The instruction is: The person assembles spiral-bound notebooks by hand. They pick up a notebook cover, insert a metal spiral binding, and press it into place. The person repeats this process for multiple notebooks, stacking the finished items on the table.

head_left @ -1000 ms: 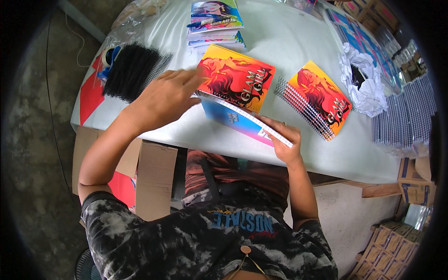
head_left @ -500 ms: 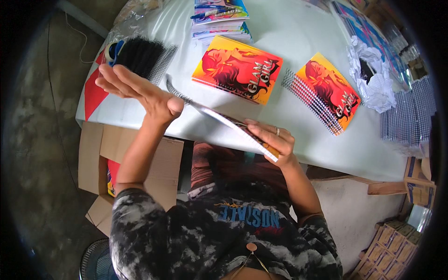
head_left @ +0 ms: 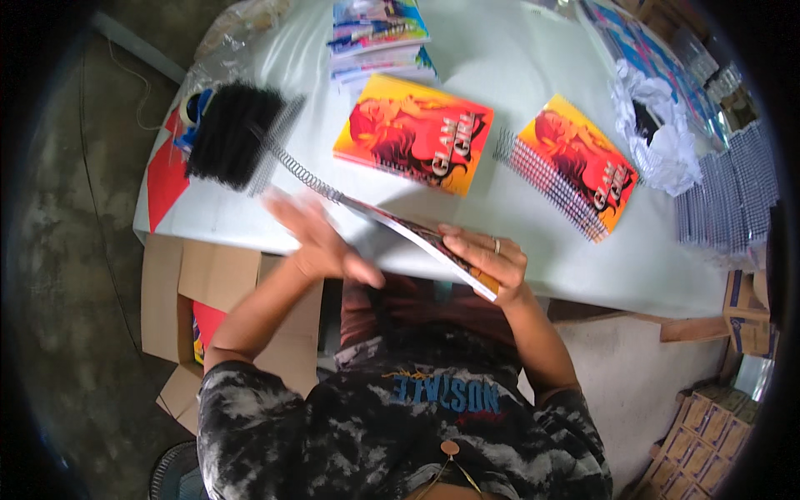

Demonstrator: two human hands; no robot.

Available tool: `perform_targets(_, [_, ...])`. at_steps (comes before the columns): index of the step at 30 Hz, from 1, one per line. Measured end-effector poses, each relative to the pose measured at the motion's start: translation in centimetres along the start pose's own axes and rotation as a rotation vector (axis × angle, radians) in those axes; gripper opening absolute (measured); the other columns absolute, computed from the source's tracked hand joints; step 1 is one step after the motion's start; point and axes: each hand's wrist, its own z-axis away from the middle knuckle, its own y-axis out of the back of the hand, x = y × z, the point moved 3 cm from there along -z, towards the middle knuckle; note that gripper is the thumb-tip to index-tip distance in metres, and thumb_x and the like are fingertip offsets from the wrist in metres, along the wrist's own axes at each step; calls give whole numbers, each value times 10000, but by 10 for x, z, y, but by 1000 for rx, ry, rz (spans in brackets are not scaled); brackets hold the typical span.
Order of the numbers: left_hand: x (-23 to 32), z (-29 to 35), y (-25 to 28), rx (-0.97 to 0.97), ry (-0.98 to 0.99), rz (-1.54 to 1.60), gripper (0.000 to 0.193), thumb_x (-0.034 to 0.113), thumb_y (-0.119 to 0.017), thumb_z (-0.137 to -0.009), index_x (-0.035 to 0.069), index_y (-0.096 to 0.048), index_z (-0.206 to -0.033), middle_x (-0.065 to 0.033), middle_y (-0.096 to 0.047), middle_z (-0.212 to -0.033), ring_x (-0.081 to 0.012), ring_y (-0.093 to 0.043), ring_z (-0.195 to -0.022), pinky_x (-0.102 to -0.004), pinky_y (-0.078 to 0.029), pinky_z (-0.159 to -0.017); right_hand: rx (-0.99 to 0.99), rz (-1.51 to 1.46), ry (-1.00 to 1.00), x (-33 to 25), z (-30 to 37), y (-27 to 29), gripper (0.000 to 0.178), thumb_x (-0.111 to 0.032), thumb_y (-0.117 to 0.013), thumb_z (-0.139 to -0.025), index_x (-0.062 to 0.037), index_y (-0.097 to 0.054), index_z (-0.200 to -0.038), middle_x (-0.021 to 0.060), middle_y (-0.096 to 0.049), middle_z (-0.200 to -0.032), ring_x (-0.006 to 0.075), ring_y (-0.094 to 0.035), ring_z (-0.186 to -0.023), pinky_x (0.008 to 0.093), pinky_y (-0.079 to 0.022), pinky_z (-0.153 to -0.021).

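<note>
My right hand [head_left: 492, 260] is closed on a notebook [head_left: 433, 243], held tilted so that its white page edge faces me. A dark spiral coil [head_left: 304, 173] runs out of the notebook's far-left end toward a pile of black coils [head_left: 237, 133]. Beside that coil my left hand [head_left: 321, 242] is blurred by motion, its fingers spread and nothing in them. Beyond the notebook lies a stack of red and yellow notebooks [head_left: 417, 129]. To its right sits another stack with coils along its edge [head_left: 575, 167].
A stack of colourful printed sheets [head_left: 379, 42] stands at the back. At right are crumpled white paper [head_left: 658, 142] and a pile of coil-bound books [head_left: 725, 200]. Tape rolls [head_left: 190, 112] lie by the coils. An opened cardboard box [head_left: 217, 275] is below the table's left edge.
My left hand has swung down and toward me, from above the coil to beside it. The coil now shows stretched out toward the pile. My right hand keeps its hold on the notebook.
</note>
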Motion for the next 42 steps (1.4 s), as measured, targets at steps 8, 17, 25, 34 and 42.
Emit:
perform_targets(8, [-33, -92, 16, -246, 226, 186, 297, 229, -460, -904, 58, -662, -770, -81, -637, -750, -239, -588, -702, -341, -411, -729, -25, -66, -72, 1, -2, -1, 318, -45, -666, -748, 16, -633, -1058, 181, -661, -978, 278, -671, -850, 318, -534, -730])
perform_targets(17, [-36, -98, 26, 156, -204, -194, 540, 591, -554, -797, 82, -476, -962, -142, -398, -1114, -285, -415, -982, -410, -345, -850, -10, -43, -118, 0, -4, 0, 338, -60, -683, -726, 25, -632, -1049, 185, -657, -987, 277, -665, -883, 331, -532, -768])
perform_targets(25, [-2, -12, 6, -192, -165, -19, 1109, 825, -293, -715, -100, -306, -1326, -365, -114, -1407, -527, -24, -1317, -632, 61, -1016, 3, 36, 24, -5, 6, -1, 316, -51, -675, -718, 2, -650, -1028, 182, -659, -978, 280, -670, -848, 344, -542, -724])
perform_targets(34, [1, -33, 20, -107, -163, -61, 1193, 839, -335, -689, -110, -123, -1380, -302, -60, -1447, -391, -39, -1355, -551, 22, -1060, -8, 55, 29, -6, 4, -3, 300, -57, -687, -711, 4, -662, -1003, 171, -666, -960, 286, -669, -853, 338, -542, -715])
perform_targets(42, [19, 7, 9, -208, -170, 101, 1118, 829, -357, -690, 4, -161, -1419, -347, -79, -1424, -492, -26, -1336, -583, 44, -1048, 1, 22, 20, -2, 2, -2, 316, -53, -680, -728, 9, -647, -1036, 188, -660, -970, 270, -677, -798, 331, -544, -689])
